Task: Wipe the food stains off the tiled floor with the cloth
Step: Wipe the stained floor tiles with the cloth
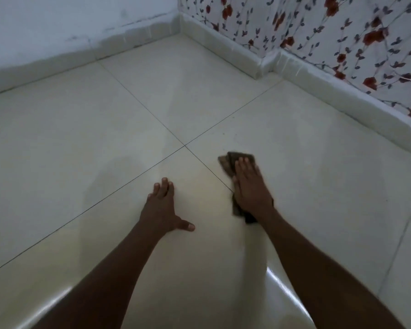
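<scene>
Wiping is judged mid-pass; the cloth (pixel 233 162), brown and folded, is pressed flat to the tiled floor (pixel 81 129) under the right hand (pixel 249 186), just right of the grout cross (pixel 184 146) where four tiles meet; its fingers (pixel 243 165) are laid straight and close together on top of the cloth, nothing pinched; cloth edges are seen ahead of the fingertips and behind the wrist; the left hand (pixel 163 207) is braced flat on the bare tile, fingers straight, thumb splayed out to the side, nothing held; a few faint specks are seen on the tile just beyond the cloth, possibly leftover stain, too small to be sure; the sheen on the near tiles suggests a wiped, damp patch, but that is a guess; no heavy staining is visible anywhere; remaining work is judged small: the specks ahead and the strip toward the skirting (pixel 318 91) below the floral wall (pixel 342 32).
</scene>
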